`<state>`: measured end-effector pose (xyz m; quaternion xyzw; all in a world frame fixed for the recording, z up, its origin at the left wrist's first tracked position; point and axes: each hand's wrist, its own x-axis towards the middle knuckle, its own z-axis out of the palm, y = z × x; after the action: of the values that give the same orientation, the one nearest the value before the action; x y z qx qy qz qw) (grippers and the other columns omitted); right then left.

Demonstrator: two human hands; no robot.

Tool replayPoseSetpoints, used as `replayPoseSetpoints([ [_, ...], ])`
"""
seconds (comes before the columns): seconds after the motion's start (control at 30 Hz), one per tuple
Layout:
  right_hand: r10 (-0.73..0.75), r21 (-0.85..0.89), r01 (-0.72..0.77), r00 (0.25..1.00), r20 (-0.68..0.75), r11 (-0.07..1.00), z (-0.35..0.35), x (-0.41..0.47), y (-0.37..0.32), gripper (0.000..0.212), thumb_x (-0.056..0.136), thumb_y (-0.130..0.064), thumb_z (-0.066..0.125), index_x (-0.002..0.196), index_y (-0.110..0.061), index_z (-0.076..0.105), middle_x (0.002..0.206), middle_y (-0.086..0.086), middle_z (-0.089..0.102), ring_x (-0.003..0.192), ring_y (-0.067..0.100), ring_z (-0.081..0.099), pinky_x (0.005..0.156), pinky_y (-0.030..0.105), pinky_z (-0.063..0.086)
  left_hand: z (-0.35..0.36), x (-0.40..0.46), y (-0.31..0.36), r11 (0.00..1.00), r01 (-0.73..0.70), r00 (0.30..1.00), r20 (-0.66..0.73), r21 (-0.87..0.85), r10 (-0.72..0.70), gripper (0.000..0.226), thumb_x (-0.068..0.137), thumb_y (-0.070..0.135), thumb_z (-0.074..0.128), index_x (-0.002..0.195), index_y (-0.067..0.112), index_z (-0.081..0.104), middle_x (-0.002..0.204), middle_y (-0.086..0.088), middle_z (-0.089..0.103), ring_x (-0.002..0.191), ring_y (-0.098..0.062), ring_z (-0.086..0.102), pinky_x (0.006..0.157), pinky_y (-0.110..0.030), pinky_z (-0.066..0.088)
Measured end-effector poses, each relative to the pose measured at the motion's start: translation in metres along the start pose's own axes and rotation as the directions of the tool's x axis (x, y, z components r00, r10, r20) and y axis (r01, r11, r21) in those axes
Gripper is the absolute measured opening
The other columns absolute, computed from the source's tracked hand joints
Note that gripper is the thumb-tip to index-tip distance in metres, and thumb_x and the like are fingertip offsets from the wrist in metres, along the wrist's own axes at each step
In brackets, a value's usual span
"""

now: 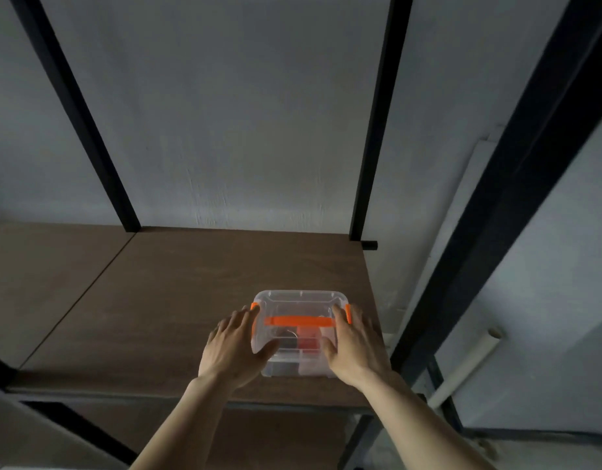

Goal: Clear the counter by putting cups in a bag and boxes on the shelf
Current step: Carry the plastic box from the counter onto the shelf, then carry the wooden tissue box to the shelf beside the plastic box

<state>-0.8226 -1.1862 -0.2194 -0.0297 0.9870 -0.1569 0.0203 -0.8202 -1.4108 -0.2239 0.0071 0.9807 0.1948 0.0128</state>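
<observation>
A clear plastic box [297, 307] with an orange handle and orange side clips rests on the brown shelf board [177, 293], near its front right corner. Small dark and red items show through its lid. My left hand [236, 347] presses the box's left side, thumb on the lid. On the box's right side lies my right hand [355, 344], its fingers along the clip. Both hands grip the box between them. No cups or bag are in view.
Black metal uprights [377, 130] of the shelf frame stand at the back and a thick one [489, 212] at the right. A grey wall is behind. A lower shelf board [258, 435] shows beneath. A white pipe [462, 368] runs at the right.
</observation>
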Motion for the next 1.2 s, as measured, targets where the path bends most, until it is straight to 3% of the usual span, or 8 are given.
replayPoseSetpoints([
  [0.13,-0.048,-0.058,0.046,0.998,-0.041,0.997,-0.012,-0.048,-0.021,0.075,0.095,-0.046,0.055,0.157,-0.021,0.022,0.161,0.008,0.028,0.140,0.029,0.043,0.110,0.041,0.046,-0.019,-0.033,-0.007,0.984,-0.162,0.986,-0.030,0.078,0.164,0.091,0.083,0.073,0.048,0.159,0.029,0.020,0.163,0.006,0.031,0.150,-0.020,0.029,0.123,-0.037,0.022],
  [0.3,-0.048,-0.096,0.041,0.997,-0.063,0.995,-0.016,-0.125,-0.049,0.070,0.096,-0.045,0.054,0.156,-0.025,0.025,0.158,0.006,0.033,0.138,0.029,0.045,0.105,0.042,0.049,-0.036,-0.091,-0.020,0.936,-0.323,0.946,0.031,0.140,0.322,0.091,0.085,0.075,0.045,0.159,0.029,0.018,0.167,0.001,0.024,0.155,-0.019,0.018,0.125,-0.036,0.009],
  [0.5,0.080,-0.104,-0.088,0.994,-0.075,0.991,-0.033,-0.215,-0.048,0.064,0.095,-0.043,0.054,0.152,-0.025,0.031,0.154,0.008,0.037,0.136,0.030,0.047,0.106,0.043,0.046,-0.042,-0.145,0.001,0.881,-0.458,0.888,0.100,0.119,0.448,0.091,0.082,0.077,0.046,0.156,0.029,0.026,0.164,0.002,0.032,0.151,-0.021,0.028,0.123,-0.036,0.016],
  [0.7,0.303,-0.102,-0.315,0.946,-0.114,0.944,-0.065,-0.316,0.012,0.060,0.095,-0.041,0.055,0.150,-0.023,0.036,0.150,0.007,0.043,0.136,0.030,0.047,0.107,0.043,0.045,-0.029,-0.193,0.087,0.776,-0.629,0.767,0.204,0.049,0.609,0.086,0.085,0.074,0.047,0.156,0.029,0.027,0.165,0.001,0.028,0.151,-0.023,0.027,0.121,-0.039,0.023],
  [0.83,0.477,-0.046,-0.489,0.865,-0.158,0.871,-0.092,-0.406,0.065,0.059,0.094,-0.042,0.056,0.147,-0.021,0.038,0.142,0.007,0.046,0.129,0.030,0.050,0.101,0.045,0.048,-0.006,-0.235,0.168,0.659,-0.752,0.630,0.295,-0.001,0.719,0.103,0.069,0.090,0.030,0.155,0.034,0.027,0.163,0.005,0.031,0.149,-0.022,0.030,0.120,-0.041,0.026],
  [0.97,0.634,-0.018,-0.652,0.743,-0.215,0.758,-0.117,-0.515,0.116,0.063,0.097,-0.045,0.052,0.152,-0.022,0.032,0.152,0.007,0.041,0.136,0.029,0.044,0.107,0.043,0.042,0.026,-0.302,0.263,0.537,-0.842,0.485,0.357,-0.057,0.798,0.085,0.085,0.073,0.047,0.156,0.033,0.026,0.161,0.005,0.034,0.146,-0.019,0.035,0.118,-0.038,0.029],
  [1.1,0.761,0.043,-0.779,0.597,-0.256,0.625,-0.141,-0.635,0.153,0.063,0.096,-0.047,0.053,0.151,-0.023,0.034,0.148,0.007,0.044,0.131,0.029,0.049,0.105,0.044,0.046,0.053,-0.389,0.350,0.384,-0.913,0.300,0.415,-0.136,0.859,0.083,0.085,0.073,0.047,0.155,0.035,0.025,0.160,0.007,0.036,0.144,-0.017,0.036,0.117,-0.034,0.027],
  [1.2,0.836,0.079,-0.858,0.468,-0.288,0.508,-0.160,-0.724,0.172,0.061,0.096,-0.047,0.053,0.150,-0.024,0.036,0.147,0.006,0.045,0.130,0.029,0.050,0.104,0.043,0.047,0.066,-0.457,0.408,0.301,-0.931,0.203,0.394,-0.205,0.896,0.079,0.085,0.073,0.046,0.154,0.038,0.026,0.158,0.010,0.037,0.143,-0.016,0.037,0.116,-0.034,0.029],
])
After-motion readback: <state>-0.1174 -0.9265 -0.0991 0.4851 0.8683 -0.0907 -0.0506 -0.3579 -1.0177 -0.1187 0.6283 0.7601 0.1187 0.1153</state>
